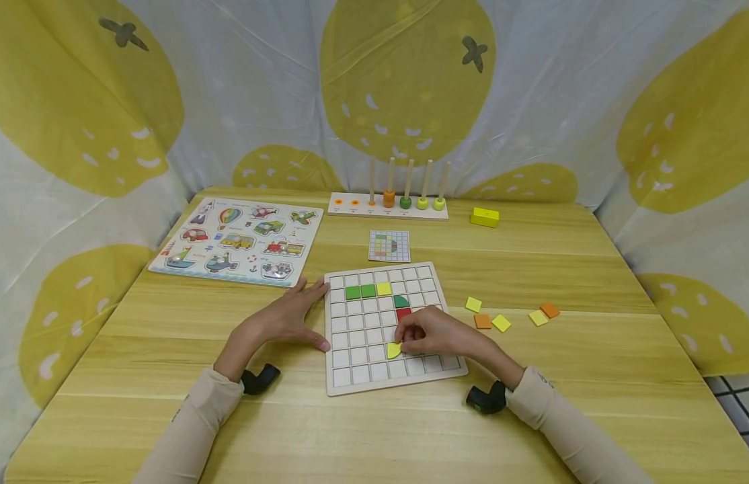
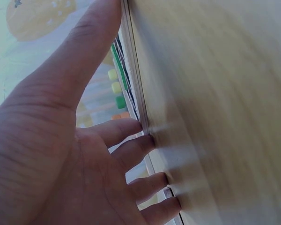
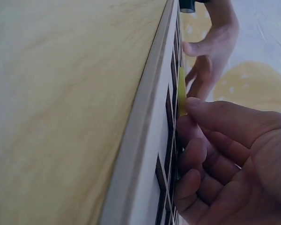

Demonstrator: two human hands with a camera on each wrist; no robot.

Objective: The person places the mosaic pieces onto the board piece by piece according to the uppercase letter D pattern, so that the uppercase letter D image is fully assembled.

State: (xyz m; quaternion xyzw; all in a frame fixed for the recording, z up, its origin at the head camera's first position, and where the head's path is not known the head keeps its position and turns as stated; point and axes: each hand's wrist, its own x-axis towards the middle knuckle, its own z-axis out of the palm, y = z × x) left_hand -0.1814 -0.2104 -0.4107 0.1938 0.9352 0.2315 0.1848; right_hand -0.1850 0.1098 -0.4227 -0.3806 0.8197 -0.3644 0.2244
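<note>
The right hand (image 1: 436, 331) pinches a yellow tile (image 1: 393, 351), hiding part of the grid board (image 1: 378, 370), whose nine-o'clock edge the splayed left hand (image 1: 288, 316) touches, loose tiles (image 1: 501, 323) lying at three.

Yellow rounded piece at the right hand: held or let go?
Held: the right hand pinches the yellow piece between thumb and finger, as the right wrist view shows.

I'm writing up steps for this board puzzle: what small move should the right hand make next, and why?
Probably ease the yellow rounded piece flat into a square and let go: the right hand pinches it close against the grid board, and the left hand touches the board's left edge, which should help steady it.
</note>
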